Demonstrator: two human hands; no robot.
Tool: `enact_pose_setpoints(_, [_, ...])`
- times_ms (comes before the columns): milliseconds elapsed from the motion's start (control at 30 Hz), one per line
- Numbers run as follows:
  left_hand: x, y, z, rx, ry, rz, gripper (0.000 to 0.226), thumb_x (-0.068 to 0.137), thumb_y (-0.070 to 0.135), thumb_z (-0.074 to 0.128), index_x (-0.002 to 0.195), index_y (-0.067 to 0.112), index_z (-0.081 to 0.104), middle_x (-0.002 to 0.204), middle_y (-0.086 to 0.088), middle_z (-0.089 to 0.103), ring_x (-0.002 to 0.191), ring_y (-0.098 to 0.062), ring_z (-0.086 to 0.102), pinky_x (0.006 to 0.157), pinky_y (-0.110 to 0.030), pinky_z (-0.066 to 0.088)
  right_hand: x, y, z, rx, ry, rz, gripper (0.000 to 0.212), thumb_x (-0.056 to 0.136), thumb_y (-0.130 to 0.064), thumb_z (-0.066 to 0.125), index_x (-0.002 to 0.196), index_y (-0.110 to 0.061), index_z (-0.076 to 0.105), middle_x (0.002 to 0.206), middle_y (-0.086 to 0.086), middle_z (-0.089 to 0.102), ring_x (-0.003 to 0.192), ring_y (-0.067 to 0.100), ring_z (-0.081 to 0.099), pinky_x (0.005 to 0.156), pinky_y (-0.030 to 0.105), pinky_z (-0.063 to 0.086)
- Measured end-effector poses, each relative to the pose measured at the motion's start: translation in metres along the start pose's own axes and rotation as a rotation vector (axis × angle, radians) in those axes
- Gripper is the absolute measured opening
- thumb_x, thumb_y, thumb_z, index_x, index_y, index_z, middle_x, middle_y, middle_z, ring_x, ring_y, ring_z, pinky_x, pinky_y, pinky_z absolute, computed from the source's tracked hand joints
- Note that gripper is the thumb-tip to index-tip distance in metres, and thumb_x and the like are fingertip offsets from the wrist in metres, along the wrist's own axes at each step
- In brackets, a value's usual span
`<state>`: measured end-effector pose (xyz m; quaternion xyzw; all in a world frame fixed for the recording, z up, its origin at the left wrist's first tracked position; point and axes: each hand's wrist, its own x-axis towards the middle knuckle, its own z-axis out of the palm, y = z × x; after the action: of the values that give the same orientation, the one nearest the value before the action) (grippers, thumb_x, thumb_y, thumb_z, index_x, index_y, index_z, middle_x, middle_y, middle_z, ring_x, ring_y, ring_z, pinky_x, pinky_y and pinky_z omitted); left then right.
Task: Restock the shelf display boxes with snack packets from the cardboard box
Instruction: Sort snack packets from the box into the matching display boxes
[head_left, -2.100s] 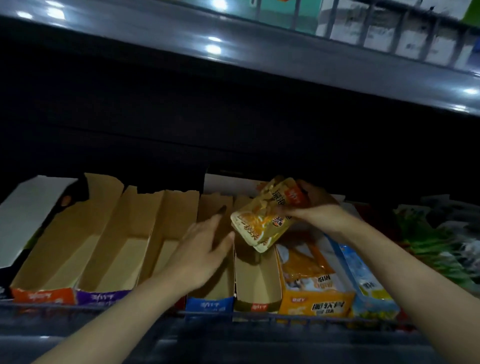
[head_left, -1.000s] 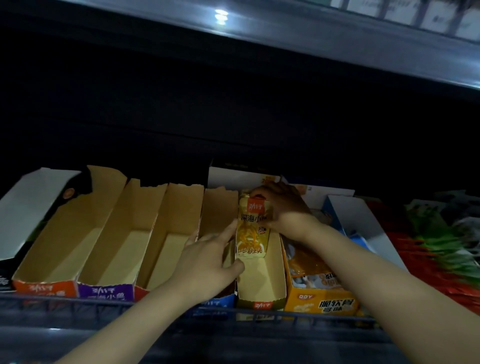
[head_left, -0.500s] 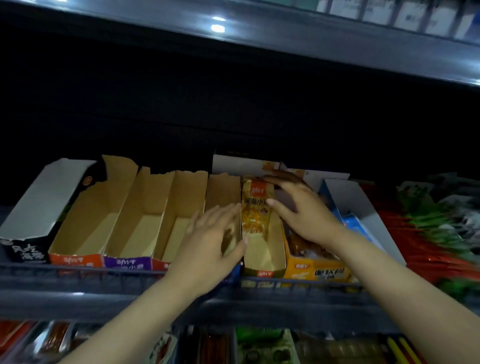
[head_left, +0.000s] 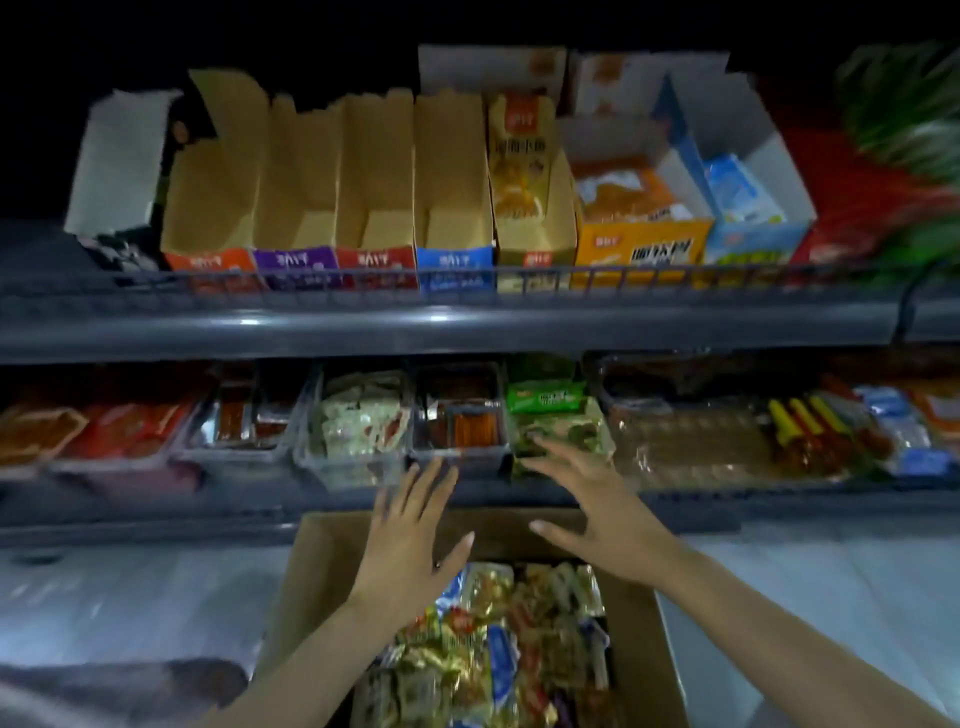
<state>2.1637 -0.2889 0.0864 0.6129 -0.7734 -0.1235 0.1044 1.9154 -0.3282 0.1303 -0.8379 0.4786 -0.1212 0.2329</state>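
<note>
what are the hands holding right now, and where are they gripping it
Nothing. The left hand and the right hand are both open with fingers spread, empty, above the cardboard box of snack packets.

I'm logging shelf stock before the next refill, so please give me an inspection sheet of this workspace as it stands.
Surface: upper shelf with a wire front rail; a lower shelf beneath it.
Job's things: four empty display boxes, fronts orange, purple, red and blue; a fifth box holds a yellow packet standing at its back; cardboard box below, full of mixed packets.
Clutter: nothing seen.
Grippers: left hand and right hand both open and empty, over the cardboard box.
Cables: nothing seen.
Surroundings: lower-shelf trays of wrapped snacks; dim light, blurred right edge.
</note>
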Motion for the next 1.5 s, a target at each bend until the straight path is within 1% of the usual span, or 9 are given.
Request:
enact_pose_setpoints(100, [-0.009, -0.008, 0.039, 0.044, -0.261, -0.140, 0.102, 0.066, 0.085, -0.011, 0.151, 0.030, -0.007, 0.158, 0.010, -0.014, 0.148, -0.018, -0.001, 0.120, -0.042, 0.003, -0.011, 0.028, 0.057, 0.145, -0.121, 0.190, 0.067, 0.087, -0.053, 0.059, 0.145, -0.035, 0.030, 0.156, -0.016, 0.014, 0.145, 0.011, 0.016, 0.116, 0.038, 0.027])
enact_pose_setpoints(200, [-0.012, -0.010, 0.061, 0.028, -0.424, -0.277, 0.088, 0.084, 0.076, 0.021, 0.153, 0.026, -0.003, 0.161, 0.005, -0.004, 0.147, -0.023, 0.010, 0.118, -0.042, 0.012, -0.017, 0.047, 0.099, 0.279, -0.142, 0.332, 0.069, 0.085, -0.046, 0.065, 0.144, -0.025, 0.036, 0.156, -0.015, 0.006, 0.144, 0.012, 0.021, 0.115, 0.031, 0.029])
enact_pose_setpoints(367, [-0.011, -0.013, 0.083, -0.005, -0.529, -0.394, 0.078, 0.093, 0.058, 0.041, 0.153, 0.027, 0.000, 0.161, 0.001, 0.001, 0.146, -0.028, 0.013, 0.118, -0.043, 0.015, -0.025, 0.048, 0.145, -0.019, -0.107, 0.163, 0.061, 0.090, -0.043, 0.058, 0.144, -0.030, 0.034, 0.158, -0.014, -0.011, 0.145, 0.014, 0.012, 0.117, 0.040, 0.023])
enact_pose_setpoints(567, [-0.002, -0.008, 0.097, -0.076, -0.524, -0.405, 0.076, 0.093, 0.058, 0.040, 0.152, 0.030, 0.003, 0.161, 0.005, 0.007, 0.145, -0.025, 0.017, 0.117, -0.047, 0.017, -0.037, 0.093, 0.195, 0.234, -0.390, 0.414, 0.092, 0.077, -0.038, 0.077, 0.149, -0.037, 0.021, 0.159, -0.012, -0.012, 0.148, 0.022, -0.006, 0.119, 0.042, 0.017])
enact_pose_setpoints(767, [-0.009, -0.021, 0.105, -0.048, -0.535, -0.410, 0.076, 0.092, 0.061, 0.041, 0.152, 0.029, 0.008, 0.160, 0.003, 0.011, 0.146, -0.025, 0.015, 0.115, -0.042, 0.022, -0.018, 0.129, 0.206, 0.000, -0.498, 0.499, 0.118, 0.075, -0.037, 0.079, 0.152, -0.026, -0.009, 0.160, 0.001, -0.017, 0.146, 0.026, -0.017, 0.119, 0.040, 0.000])
enact_pose_setpoints(1000, [-0.019, -0.028, 0.114, -0.062, -0.593, -0.473, 0.079, 0.089, 0.065, 0.041, 0.152, 0.029, 0.009, 0.161, 0.002, 0.009, 0.148, -0.025, 0.004, 0.117, -0.042, 0.020, -0.026, 0.127, 0.224, -0.178, -0.498, 0.476, 0.133, 0.065, -0.037, 0.085, 0.151, -0.019, -0.014, 0.155, 0.015, 0.009, 0.144, 0.032, 0.012, 0.118, 0.041, 0.011])
enact_pose_setpoints(1167, [-0.018, -0.019, 0.111, -0.116, -0.613, -0.486, 0.078, 0.092, 0.058, 0.043, 0.153, 0.027, 0.006, 0.161, 0.000, 0.008, 0.147, -0.023, 0.013, 0.115, -0.036, 0.023, -0.051, 0.119, 0.239, -0.176, -0.488, 0.516, 0.121, 0.072, -0.036, 0.081, 0.151, -0.021, -0.010, 0.158, 0.014, 0.002, 0.145, 0.034, 0.007, 0.119, 0.041, 0.013])
enact_pose_setpoints(1267, [-0.022, -0.018, 0.113, -0.115, -0.657, -0.486, 0.082, 0.090, 0.060, 0.046, 0.153, 0.026, 0.006, 0.160, 0.000, 0.013, 0.144, -0.024, 0.022, 0.114, -0.037, 0.028, -0.048, 0.119, 0.238, -0.123, -0.453, 0.553, 0.124, 0.072, -0.038, 0.080, 0.151, -0.018, -0.013, 0.159, 0.012, -0.017, 0.146, 0.034, -0.014, 0.119, 0.044, 0.003])
enact_pose_setpoints(1500, [-0.031, -0.018, 0.121, -0.036, -0.718, -0.446, 0.090, 0.086, 0.065, 0.049, 0.153, 0.026, 0.003, 0.161, 0.000, 0.004, 0.147, -0.024, 0.012, 0.116, -0.040, 0.023, -0.030, 0.128, 0.235, -0.159, -0.470, 0.526, 0.139, 0.066, -0.042, 0.083, 0.147, -0.015, -0.026, 0.154, 0.012, -0.031, 0.141, 0.032, -0.028, 0.115, 0.045, -0.011])
